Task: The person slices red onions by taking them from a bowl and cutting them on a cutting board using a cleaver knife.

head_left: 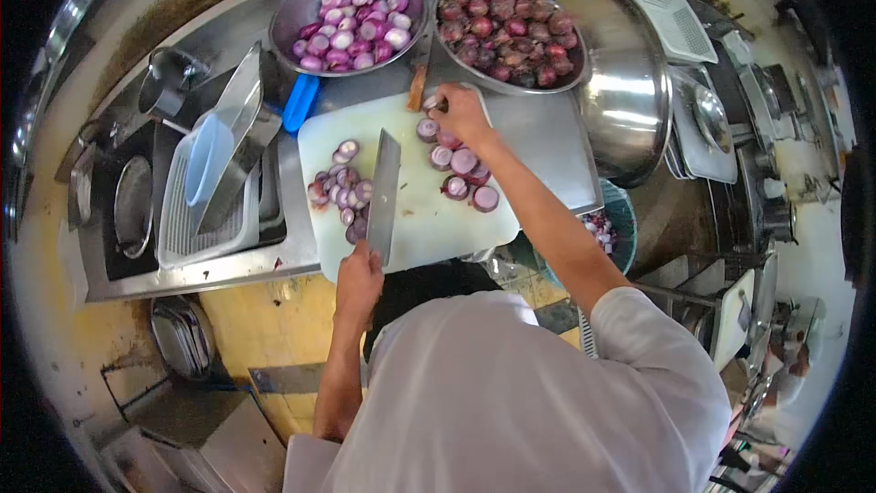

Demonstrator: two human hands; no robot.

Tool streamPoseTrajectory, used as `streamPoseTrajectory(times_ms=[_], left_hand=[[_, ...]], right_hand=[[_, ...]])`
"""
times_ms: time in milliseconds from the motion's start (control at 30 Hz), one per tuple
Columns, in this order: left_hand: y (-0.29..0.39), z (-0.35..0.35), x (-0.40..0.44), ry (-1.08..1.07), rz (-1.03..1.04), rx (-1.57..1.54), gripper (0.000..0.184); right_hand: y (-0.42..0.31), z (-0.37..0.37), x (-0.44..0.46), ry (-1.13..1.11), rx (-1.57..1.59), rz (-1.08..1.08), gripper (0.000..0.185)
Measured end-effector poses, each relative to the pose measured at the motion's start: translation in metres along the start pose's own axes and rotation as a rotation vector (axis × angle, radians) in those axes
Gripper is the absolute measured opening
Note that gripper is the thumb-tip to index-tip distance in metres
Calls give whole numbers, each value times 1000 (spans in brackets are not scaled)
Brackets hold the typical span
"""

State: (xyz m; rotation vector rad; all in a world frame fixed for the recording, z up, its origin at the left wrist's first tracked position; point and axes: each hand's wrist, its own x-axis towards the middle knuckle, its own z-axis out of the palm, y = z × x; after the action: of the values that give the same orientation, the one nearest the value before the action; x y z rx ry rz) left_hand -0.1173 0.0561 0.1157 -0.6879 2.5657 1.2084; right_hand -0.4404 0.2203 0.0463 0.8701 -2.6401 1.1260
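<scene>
My left hand (pixel 360 278) is closed around the handle of a wide-bladed kitchen knife (pixel 385 196), whose blade lies over the white cutting board (pixel 415 237). To the left of the blade is a pile of small trimmed onion pieces (pixel 342 187). At the board's upper right, the fingers of my right hand (pixel 464 117) are closed on a red onion, mostly hidden by them. Several onions with cut faces (pixel 463 162) sit below that hand. A brown wooden handle (pixel 417 87) rests at the board's top edge, and a blue handle (pixel 300 103) lies beside its upper left corner.
Behind the board stand a metal bowl (pixel 285 2) of peeled onions and another bowl (pixel 582 59) of unpeeled ones. A big steel pot (pixel 625 82) is at right. Below it, a green basket (pixel 624 210) holds scraps. A sink with a white rack (pixel 173 219) is at left.
</scene>
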Motion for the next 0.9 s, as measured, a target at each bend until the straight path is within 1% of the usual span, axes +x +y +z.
streamPoseTrajectory(times_ms=[33, 67, 100, 167, 233, 300, 333, 367, 400, 433, 500, 533, 567, 600, 633, 667, 700, 767, 800, 833, 867, 900], left_hand=[[3, -4, -4, -33, -65, -39, 14], [-21, 7, -4, 77, 92, 14, 15], [-16, 5, -8, 80, 98, 10, 15], [-3, -3, -19, 17, -71, -87, 16], [-16, 1, -21, 16, -68, -95, 17], [-28, 8, -19, 23, -58, -97, 18], [-33, 12, -19, 94, 54, -26, 18], [-35, 14, -18, 162, 166, 47, 18], [-30, 14, -17, 167, 167, 49, 18], [-23, 11, -17, 136, 142, 12, 18], [-18, 7, -16, 118, 104, -14, 17], [-19, 8, -15, 117, 100, -14, 16], [-19, 9, -15, 118, 92, -15, 15], [-20, 9, -17, 129, 73, -15, 15], [-20, 9, -18, 123, 120, -23, 15], [-21, 9, -21, 119, 164, -34, 15], [-22, 8, -25, 140, 137, -41, 15], [-23, 5, -33, 116, 245, -69, 16], [-23, 0, -39, 65, 201, -92, 15], [-32, -3, -39, 83, 181, -99, 15], [-44, -6, -37, 53, 124, -154, 15], [-37, -16, -36, -15, -18, -255, 16]], right_hand=[[-8, -8, 2, -36, -59, -20, 28], [-15, -17, 1, 73, 65, -26, 21], [-14, -27, 9, 76, 59, -31, 21], [1, -52, 27, 376, 19, -291, 19], [22, -87, 48, 321, -69, -24, 8], [74, -87, 78, 309, -160, 158, 15], [94, -82, 91, 312, -154, 152, 15], [111, -76, 101, 202, -196, 54, 23], [122, -69, 105, 92, -239, -43, 31], [126, -60, 107, 94, -233, -48, 31], [126, -33, 111, -121, -327, -139, 45], [129, -29, 115, -192, -319, -36, 53], [133, -30, 116, -198, -309, -44, 53], [119, -38, 115, -226, -339, 0, 52], [110, -39, 115, -256, -367, 38, 51], [121, -35, 116, -250, -327, 37, 49], [136, -35, 120, -245, -288, 32, 46], [140, -46, 117, -58, -27, 46, 39], [132, -57, 114, -60, 316, 185, 40], [117, -70, 112, -64, 654, 332, 41], [96, -82, 106, -85, 660, 323, 41], [70, -96, 95, -110, 762, 321, 43]])
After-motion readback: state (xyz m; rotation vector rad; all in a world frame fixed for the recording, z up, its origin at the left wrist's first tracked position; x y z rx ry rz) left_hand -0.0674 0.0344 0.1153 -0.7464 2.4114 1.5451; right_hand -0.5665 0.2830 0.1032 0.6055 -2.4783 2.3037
